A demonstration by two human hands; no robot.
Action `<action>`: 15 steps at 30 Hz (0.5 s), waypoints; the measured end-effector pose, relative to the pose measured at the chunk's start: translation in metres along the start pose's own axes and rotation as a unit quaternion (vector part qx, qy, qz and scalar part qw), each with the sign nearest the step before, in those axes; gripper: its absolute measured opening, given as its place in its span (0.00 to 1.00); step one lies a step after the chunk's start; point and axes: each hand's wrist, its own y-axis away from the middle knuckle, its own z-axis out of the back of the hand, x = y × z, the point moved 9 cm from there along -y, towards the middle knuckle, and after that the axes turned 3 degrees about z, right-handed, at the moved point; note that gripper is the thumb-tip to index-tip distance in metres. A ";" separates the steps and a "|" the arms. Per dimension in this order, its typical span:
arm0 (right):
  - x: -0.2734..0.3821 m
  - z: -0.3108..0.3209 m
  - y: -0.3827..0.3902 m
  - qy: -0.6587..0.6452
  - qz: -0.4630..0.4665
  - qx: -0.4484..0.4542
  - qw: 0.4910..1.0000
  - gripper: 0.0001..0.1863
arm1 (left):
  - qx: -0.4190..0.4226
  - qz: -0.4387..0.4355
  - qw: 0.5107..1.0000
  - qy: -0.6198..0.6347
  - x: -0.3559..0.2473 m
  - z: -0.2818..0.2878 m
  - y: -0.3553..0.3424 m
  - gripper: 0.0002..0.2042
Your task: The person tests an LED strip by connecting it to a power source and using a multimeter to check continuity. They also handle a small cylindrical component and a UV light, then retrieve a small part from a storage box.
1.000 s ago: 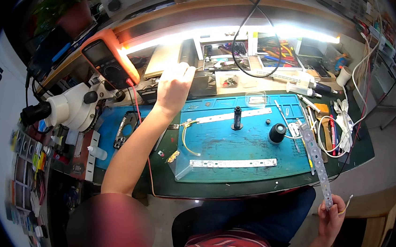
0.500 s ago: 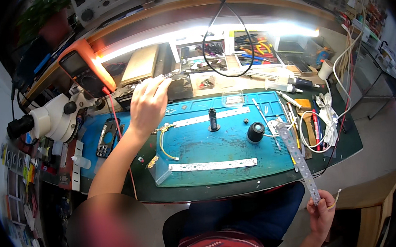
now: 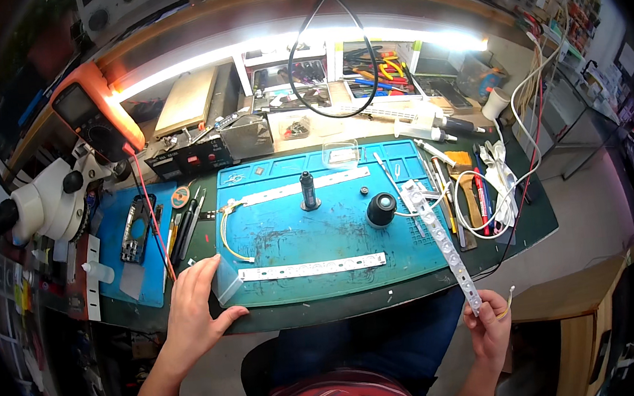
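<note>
My left hand (image 3: 198, 306) is at the mat's near left corner, thumb spread from the fingers, beside a clear plastic piece (image 3: 228, 281); whether the fingertips touch it I cannot tell. My right hand (image 3: 487, 319) grips an LED strip with clear lenses (image 3: 446, 243) by its lower end, a short wire beside it. On the blue mat (image 3: 305, 237) lie a white strip (image 3: 312, 266) near the front and another (image 3: 271, 194) farther back with yellow wires (image 3: 227, 236). Between and right of them stand a narrow black bottle (image 3: 308, 190) and a wider black cylinder (image 3: 382, 210).
A microscope (image 3: 43, 199) and orange multimeter (image 3: 95, 119) are at left. A black cable loop (image 3: 336, 113) hangs before the lit shelf. Hand tools (image 3: 377, 68) fill a bin. A brush (image 3: 464, 177), white gloves (image 3: 502, 189) and coiled cable are at right.
My left hand has come down from the back of the bench to the near left corner of the mat. The view has shifted; my right hand still holds the lens strip.
</note>
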 end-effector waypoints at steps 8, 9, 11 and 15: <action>0.007 -0.032 -0.006 0.085 -0.006 0.019 0.996 0.11 | 0.015 0.007 0.999 0.043 0.009 0.005 -0.004 0.38; 0.007 -0.036 -0.006 0.085 -0.007 0.027 0.996 0.10 | 0.009 0.004 0.999 0.032 0.012 0.005 -0.003 0.37; 0.004 -0.038 -0.006 0.098 -0.015 0.024 0.995 0.09 | -0.017 0.003 0.999 0.029 0.015 0.007 -0.004 0.31; -0.005 -0.051 -0.009 0.135 -0.049 0.056 0.988 0.10 | -0.077 0.000 0.997 0.013 0.019 0.006 -0.007 0.25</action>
